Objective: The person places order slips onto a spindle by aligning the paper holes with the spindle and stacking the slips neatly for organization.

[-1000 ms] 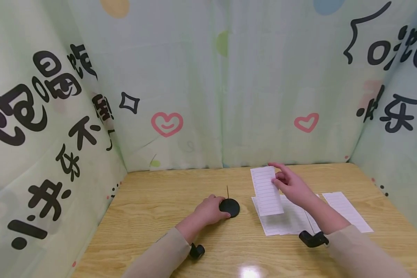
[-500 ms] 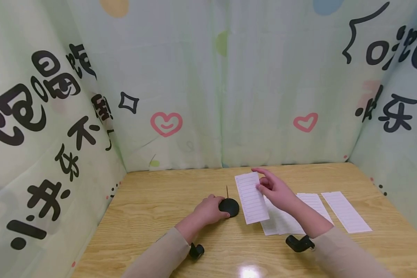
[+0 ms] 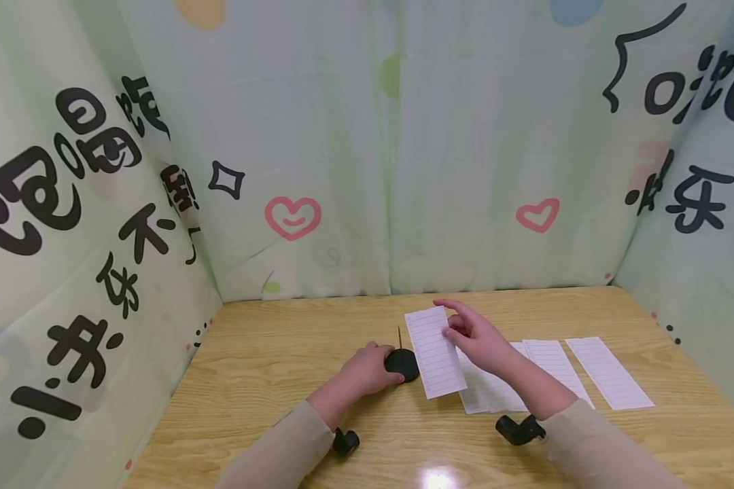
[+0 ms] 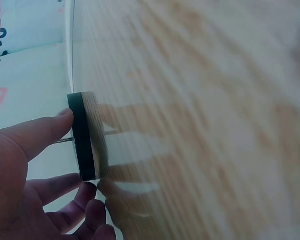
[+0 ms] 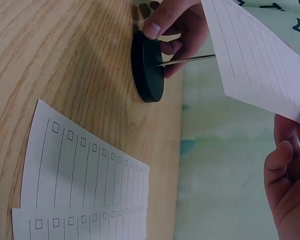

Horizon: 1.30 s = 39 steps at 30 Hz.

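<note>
A round black receipt spike [image 3: 402,367] stands on the wooden table, its thin metal pin [image 5: 187,60] pointing up. My left hand [image 3: 367,369] holds the base by its rim; in the left wrist view the thumb [image 4: 52,127] presses one edge and fingers touch the opposite one. Between thumb and fingers my right hand [image 3: 476,339] pinches a white lined slip of paper [image 3: 435,353] by its right edge. The slip hangs tilted just right of the spike. In the right wrist view, it overlaps the pin's tip, hiding it.
Several more lined slips with checkboxes [image 5: 97,160] lie on the table [image 3: 269,353] to the right, some overlapping. A separate slip [image 3: 609,372] is farthest right. Printed curtains [image 3: 391,149] enclose the back and sides.
My right hand has carried the slip leftward and slightly down, from over the other slips to beside the spike. My left hand has stayed on the base.
</note>
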{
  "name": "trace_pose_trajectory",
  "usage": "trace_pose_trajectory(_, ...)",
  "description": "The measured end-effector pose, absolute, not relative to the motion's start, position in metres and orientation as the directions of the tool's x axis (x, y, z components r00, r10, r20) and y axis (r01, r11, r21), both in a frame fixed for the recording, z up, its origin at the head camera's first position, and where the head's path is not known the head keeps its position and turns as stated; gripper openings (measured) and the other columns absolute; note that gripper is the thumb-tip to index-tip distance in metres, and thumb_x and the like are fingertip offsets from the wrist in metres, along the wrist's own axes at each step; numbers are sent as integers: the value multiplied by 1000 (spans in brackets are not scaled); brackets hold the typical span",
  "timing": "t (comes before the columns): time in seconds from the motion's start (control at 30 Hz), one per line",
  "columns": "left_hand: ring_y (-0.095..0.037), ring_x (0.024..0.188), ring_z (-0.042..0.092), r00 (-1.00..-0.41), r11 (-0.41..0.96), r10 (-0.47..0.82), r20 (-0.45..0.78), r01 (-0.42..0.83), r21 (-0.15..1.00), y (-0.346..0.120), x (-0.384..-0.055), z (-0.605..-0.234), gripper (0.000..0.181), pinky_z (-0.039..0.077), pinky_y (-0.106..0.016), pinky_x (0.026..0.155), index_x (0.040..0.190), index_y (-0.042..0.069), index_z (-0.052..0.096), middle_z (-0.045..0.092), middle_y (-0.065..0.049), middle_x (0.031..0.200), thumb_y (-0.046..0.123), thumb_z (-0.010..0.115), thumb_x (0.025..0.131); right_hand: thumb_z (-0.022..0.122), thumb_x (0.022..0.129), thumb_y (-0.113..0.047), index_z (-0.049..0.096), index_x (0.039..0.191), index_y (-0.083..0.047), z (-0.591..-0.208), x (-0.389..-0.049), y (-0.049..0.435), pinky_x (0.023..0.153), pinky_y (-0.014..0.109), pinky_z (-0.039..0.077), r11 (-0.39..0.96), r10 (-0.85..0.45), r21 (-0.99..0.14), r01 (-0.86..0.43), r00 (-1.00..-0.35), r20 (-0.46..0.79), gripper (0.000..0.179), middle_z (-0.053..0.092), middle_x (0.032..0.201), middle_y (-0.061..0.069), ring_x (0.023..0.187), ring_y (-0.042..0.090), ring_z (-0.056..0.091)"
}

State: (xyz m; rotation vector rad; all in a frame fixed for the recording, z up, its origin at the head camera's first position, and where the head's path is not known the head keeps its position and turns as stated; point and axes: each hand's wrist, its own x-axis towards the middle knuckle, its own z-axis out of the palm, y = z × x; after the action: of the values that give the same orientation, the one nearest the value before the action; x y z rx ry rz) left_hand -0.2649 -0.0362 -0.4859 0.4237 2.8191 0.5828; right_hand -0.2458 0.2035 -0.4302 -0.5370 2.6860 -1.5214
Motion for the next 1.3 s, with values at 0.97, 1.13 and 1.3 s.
trace_pose_trajectory(0.97,-15,82,53,-974,641,228,-6,146,753,-50,-244,-434,37,47,-29,62,127,18,65,59,8,100,39,64,96,58,99,-6,44,146,-17,-437,-251,196,75,31,47,454,-315,-844,-286,-937,148,51,66,95,7,88,23,58)
trace_pose_trajectory(1.13,-15,84,54,-984,593,177,19,122,796,-46,-245,-431,35,47,-29,63,123,22,67,60,6,102,44,61,97,58,99,-4,43,147,-14,-439,-251,194,75,30,47,435,-330,-850,-297,-931,157,51,66,95,7,88,24,58)
trace_pose_trajectory(1.3,-15,87,56,-989,517,141,38,106,849,-41,-252,-434,33,48,-31,69,117,23,69,63,7,100,47,59,97,58,99,-4,44,146,-16,-440,-251,191,74,29,46,422,-340,-853,-306,-926,164,51,66,94,6,86,23,58)
